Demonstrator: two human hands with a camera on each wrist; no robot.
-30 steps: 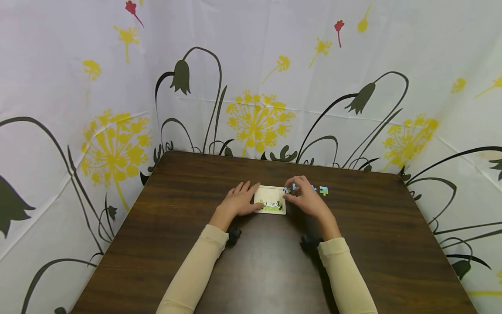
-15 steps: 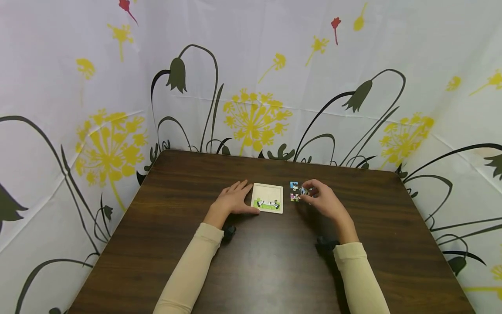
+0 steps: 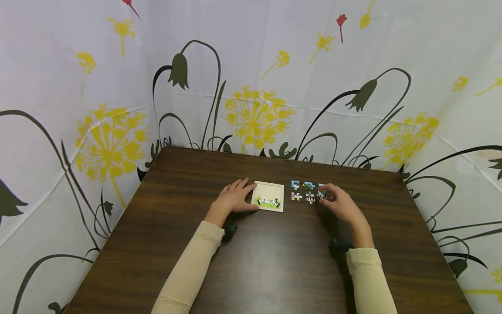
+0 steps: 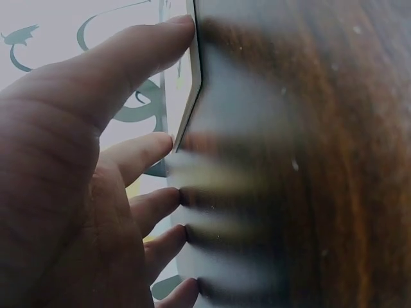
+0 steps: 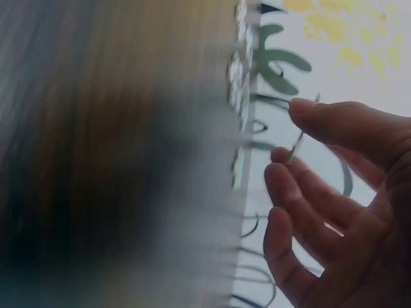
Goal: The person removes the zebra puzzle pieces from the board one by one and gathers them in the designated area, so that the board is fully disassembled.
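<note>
My left hand [image 3: 231, 201] has its fingers spread on the table at the left side of a small wooden puzzle tray [image 3: 269, 189]. Its thumb touches the tray's near left corner. Joined pieces with a black-and-white animal's legs on green grass [image 3: 268, 203] fill the tray's near part; pale wood shows above them. To the right, my right hand [image 3: 347, 208] pinches a jigsaw piece [image 5: 295, 149] between thumb and fingertips. In the right wrist view that piece is edge-on, raised off the table. Its picture is mostly hidden by the fingers.
Several loose jigsaw pieces [image 3: 309, 186] lie in two rows right of the tray, the rightmost partly behind my right fingers. The dark wood table [image 3: 259, 261] runs back to a white flower-printed cloth [image 3: 251, 52].
My right hand has moved right from the tray's edge, past the loose pieces, holding a piece. My left thumb has slid from the assembled pieces to the tray's corner.
</note>
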